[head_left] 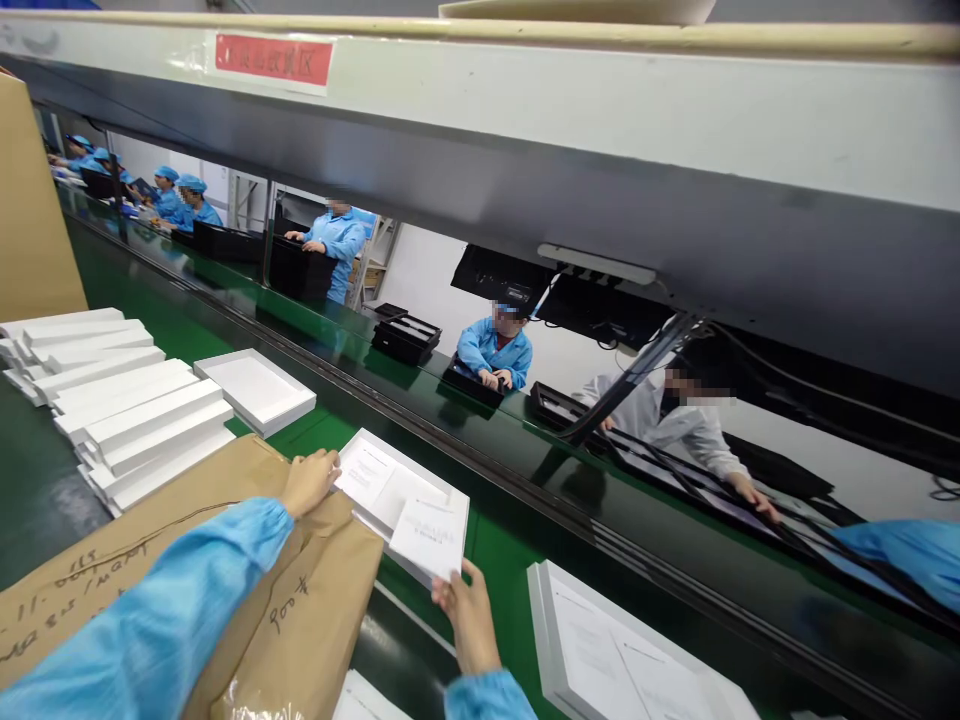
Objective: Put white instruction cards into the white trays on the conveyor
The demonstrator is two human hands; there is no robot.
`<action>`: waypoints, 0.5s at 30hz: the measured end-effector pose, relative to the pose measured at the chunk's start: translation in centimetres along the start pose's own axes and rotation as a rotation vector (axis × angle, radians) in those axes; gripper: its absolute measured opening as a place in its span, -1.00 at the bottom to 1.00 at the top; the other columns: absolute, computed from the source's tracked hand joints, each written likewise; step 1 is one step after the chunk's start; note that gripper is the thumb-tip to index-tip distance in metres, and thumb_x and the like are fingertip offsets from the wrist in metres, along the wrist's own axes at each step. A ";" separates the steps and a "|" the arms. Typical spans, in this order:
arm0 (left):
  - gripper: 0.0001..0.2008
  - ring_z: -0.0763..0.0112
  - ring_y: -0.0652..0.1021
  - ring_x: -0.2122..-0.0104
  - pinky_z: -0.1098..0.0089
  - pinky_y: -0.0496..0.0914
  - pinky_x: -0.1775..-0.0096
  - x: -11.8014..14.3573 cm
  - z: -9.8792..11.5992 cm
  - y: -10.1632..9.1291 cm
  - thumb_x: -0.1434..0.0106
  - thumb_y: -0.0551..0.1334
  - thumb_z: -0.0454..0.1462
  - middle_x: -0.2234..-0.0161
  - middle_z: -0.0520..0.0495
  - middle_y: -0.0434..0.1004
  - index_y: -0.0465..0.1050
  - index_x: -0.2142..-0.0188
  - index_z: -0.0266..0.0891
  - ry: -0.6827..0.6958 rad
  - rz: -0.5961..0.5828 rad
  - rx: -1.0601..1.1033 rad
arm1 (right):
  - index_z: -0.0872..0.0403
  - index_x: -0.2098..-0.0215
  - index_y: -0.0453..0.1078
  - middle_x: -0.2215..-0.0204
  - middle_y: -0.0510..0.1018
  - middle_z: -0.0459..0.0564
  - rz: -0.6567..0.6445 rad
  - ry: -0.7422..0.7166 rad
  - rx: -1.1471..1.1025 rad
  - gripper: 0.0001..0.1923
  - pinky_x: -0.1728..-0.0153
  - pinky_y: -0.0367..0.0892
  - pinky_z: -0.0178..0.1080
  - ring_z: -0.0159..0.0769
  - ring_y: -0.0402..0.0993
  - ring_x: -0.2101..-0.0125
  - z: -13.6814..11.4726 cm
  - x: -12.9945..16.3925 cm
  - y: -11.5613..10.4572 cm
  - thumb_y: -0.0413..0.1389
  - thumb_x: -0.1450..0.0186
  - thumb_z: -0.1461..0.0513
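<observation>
In front of me a shallow white box (458,495) sits open on the green conveyor. A printed white leaflet (366,472) lies flat in its left half. My left hand (311,482) is closed at the box's left end, its fingertips on the rim. Between the fingers of my right hand (466,612) is the near corner of a second printed leaflet (429,537), which is slightly tilted over the box's right half. Under my left forearm is a brown paper parcel (319,590) with handwriting on it.
An empty white box tray (259,390) stands up the belt, and another box with two leaflets (600,650) is at lower right. Stacked white box trays (142,410) fill the left side. A shelf (480,120) hangs overhead. People in blue work across the line.
</observation>
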State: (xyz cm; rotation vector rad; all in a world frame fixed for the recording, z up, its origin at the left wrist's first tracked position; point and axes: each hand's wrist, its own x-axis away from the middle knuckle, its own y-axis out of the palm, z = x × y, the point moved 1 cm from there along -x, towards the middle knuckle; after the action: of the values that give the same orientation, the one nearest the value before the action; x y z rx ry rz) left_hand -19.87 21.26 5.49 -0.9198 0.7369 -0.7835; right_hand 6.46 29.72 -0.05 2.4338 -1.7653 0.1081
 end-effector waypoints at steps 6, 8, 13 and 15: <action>-0.84 0.43 0.41 0.39 0.43 0.20 0.33 9.2 1.2 -4.2 -0.23 -0.06 -0.24 0.40 0.08 0.42 0.26 0.34 -0.14 0.168 -0.087 0.222 | 0.29 -0.12 -0.33 0.48 0.37 -0.01 -0.026 0.132 0.007 0.04 0.39 0.27 -0.31 -0.31 0.36 0.48 0.3 -6.1 3.6 0.04 0.21 0.06; -0.82 0.40 0.42 0.37 0.44 0.23 0.32 12.2 0.6 -4.6 -0.22 -0.05 -0.19 0.37 0.06 0.42 0.28 0.33 -0.11 0.150 -0.141 0.264 | 0.26 -0.13 -0.30 0.43 0.35 0.00 -0.032 0.101 0.053 0.06 0.37 0.27 -0.27 -0.28 0.36 0.45 0.9 -5.1 3.4 0.06 0.21 0.01; -0.80 0.34 0.44 0.30 0.42 0.34 0.29 19.4 -1.0 -2.8 -0.19 -0.03 -0.08 0.29 0.13 0.44 0.30 0.26 0.10 0.083 -0.154 0.377 | 0.22 0.10 0.12 0.36 0.31 0.03 -0.094 -0.045 0.211 -0.20 0.36 0.23 -0.31 -0.33 0.29 0.42 1.4 1.9 0.7 0.04 0.15 -0.14; -0.82 0.40 0.48 0.37 0.49 0.39 0.37 22.0 -0.5 -1.7 -0.18 0.00 -0.14 0.32 0.17 0.46 0.27 0.22 0.13 0.206 -0.020 0.353 | 0.22 0.16 0.14 0.36 0.33 0.07 -0.176 -0.055 0.283 -0.26 0.34 0.23 -0.29 -0.33 0.29 0.42 2.0 5.7 -1.0 -0.03 0.05 -0.19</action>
State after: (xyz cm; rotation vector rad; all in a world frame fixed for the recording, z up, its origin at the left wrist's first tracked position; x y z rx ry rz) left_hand -9.48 2.06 2.17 -0.5334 0.7389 -0.9994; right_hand 9.16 24.39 -1.34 2.8031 -1.6456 0.2942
